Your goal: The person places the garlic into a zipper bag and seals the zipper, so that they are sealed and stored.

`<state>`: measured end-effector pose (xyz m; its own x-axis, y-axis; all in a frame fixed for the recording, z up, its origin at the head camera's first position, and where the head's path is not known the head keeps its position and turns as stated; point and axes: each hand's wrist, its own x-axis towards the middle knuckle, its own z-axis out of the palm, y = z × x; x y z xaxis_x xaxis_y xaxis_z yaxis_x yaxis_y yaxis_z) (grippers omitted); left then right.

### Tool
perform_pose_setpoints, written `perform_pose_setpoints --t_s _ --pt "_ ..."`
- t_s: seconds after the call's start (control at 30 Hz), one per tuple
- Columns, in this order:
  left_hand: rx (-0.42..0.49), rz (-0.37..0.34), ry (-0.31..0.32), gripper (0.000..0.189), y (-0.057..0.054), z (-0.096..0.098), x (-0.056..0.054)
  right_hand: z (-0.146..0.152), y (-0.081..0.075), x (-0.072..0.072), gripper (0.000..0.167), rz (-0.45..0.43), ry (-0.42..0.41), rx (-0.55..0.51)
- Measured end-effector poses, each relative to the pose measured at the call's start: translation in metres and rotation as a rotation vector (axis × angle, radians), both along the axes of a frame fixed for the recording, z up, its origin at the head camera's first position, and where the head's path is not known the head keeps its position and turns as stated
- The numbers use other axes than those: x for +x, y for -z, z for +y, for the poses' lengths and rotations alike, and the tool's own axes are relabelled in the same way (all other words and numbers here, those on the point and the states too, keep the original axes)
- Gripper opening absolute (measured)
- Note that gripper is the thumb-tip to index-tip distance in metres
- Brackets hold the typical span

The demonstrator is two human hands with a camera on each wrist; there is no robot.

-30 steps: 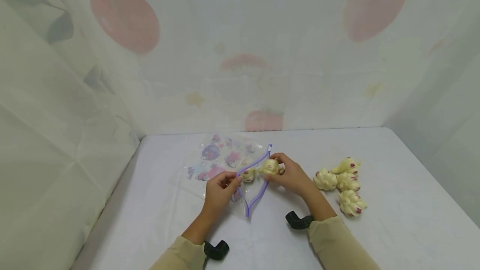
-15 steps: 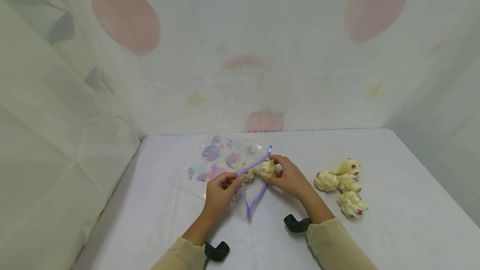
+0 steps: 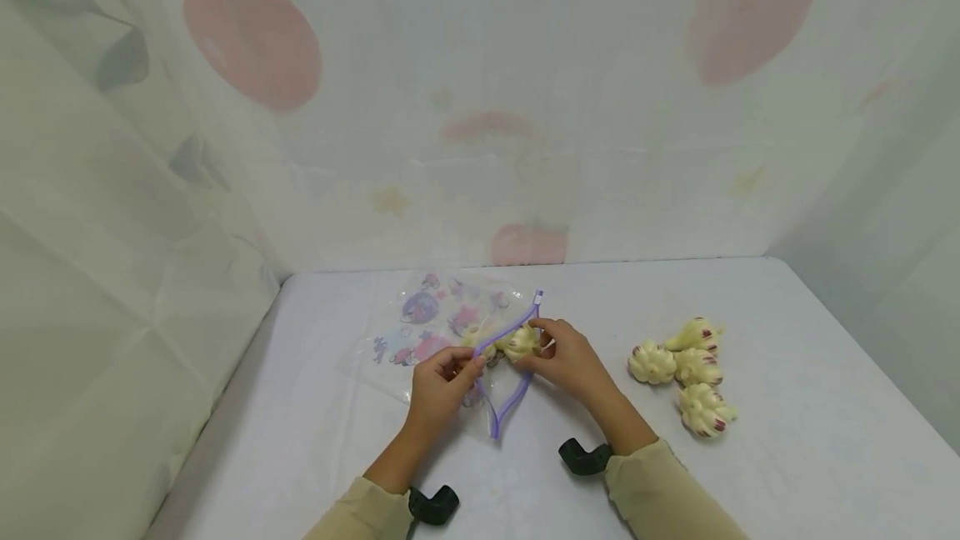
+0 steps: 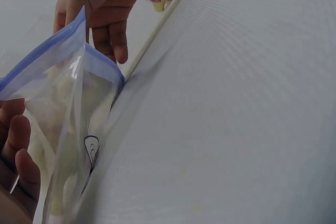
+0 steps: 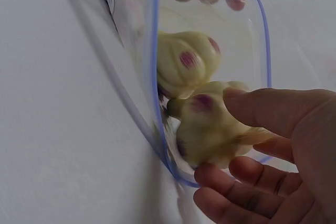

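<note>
A clear zip bag (image 3: 393,369) with purple and pink prints lies on the table, its purple-edged mouth spread towards the right. My left hand (image 3: 438,386) pinches one side of that mouth between thumb and fingers. At the opening, my right hand (image 3: 566,361) holds a pale garlic bulb (image 5: 210,135) with purple patches, thumb on top and fingers beneath. This bulb is inside the mouth, touching a second garlic bulb (image 5: 186,59) deeper in the bag. In the left wrist view, cloudy plastic blurs what the bag (image 4: 63,114) contains.
Several more garlic bulbs (image 3: 697,365) sit clustered on the white table (image 3: 810,440) to the right. Black curved pieces (image 3: 433,505) stick out at both wrists. A white curtain (image 3: 480,190) with strawberry prints stands behind the table.
My right hand has moved left, carrying its garlic bulb into the bag's mouth. The bulb inside has shifted further left. My left hand keeps its place on the bag's edge.
</note>
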<state>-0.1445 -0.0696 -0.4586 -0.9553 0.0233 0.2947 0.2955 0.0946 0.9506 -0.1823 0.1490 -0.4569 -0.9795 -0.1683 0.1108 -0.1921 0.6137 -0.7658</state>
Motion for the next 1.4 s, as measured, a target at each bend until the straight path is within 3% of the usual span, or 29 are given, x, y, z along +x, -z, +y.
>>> perform_pose_setpoints --t_s 0.23,0.43,0.63,0.8,0.93,1.17,1.4 --pt "-0.003 0.011 0.014 0.011 0.0 0.0 0.0 -0.007 0.003 0.005 0.05 -0.06 -0.065 -0.093" --pt "0.001 0.014 0.016 0.01 -0.001 -0.001 0.001 -0.008 0.003 0.007 0.059 -0.104 -0.174 -0.034" --pt "0.009 0.021 -0.001 0.009 -0.003 -0.002 0.001 -0.002 -0.007 0.005 0.057 -0.097 -0.157 -0.025" --pt "-0.007 0.032 -0.01 0.009 -0.002 -0.002 0.0 0.023 -0.023 0.002 0.049 -0.073 -0.115 0.034" --pt "-0.016 0.028 -0.012 0.009 -0.003 -0.002 0.0 0.051 -0.04 0.003 0.047 -0.043 -0.058 0.139" --pt "0.006 0.036 -0.051 0.009 0.023 -0.002 -0.015 0.11 -0.064 0.007 0.056 -0.086 -0.011 0.254" --pt "-0.014 0.057 -0.145 0.009 0.002 0.001 -0.008 0.138 -0.07 0.013 0.067 -0.217 -0.04 0.272"
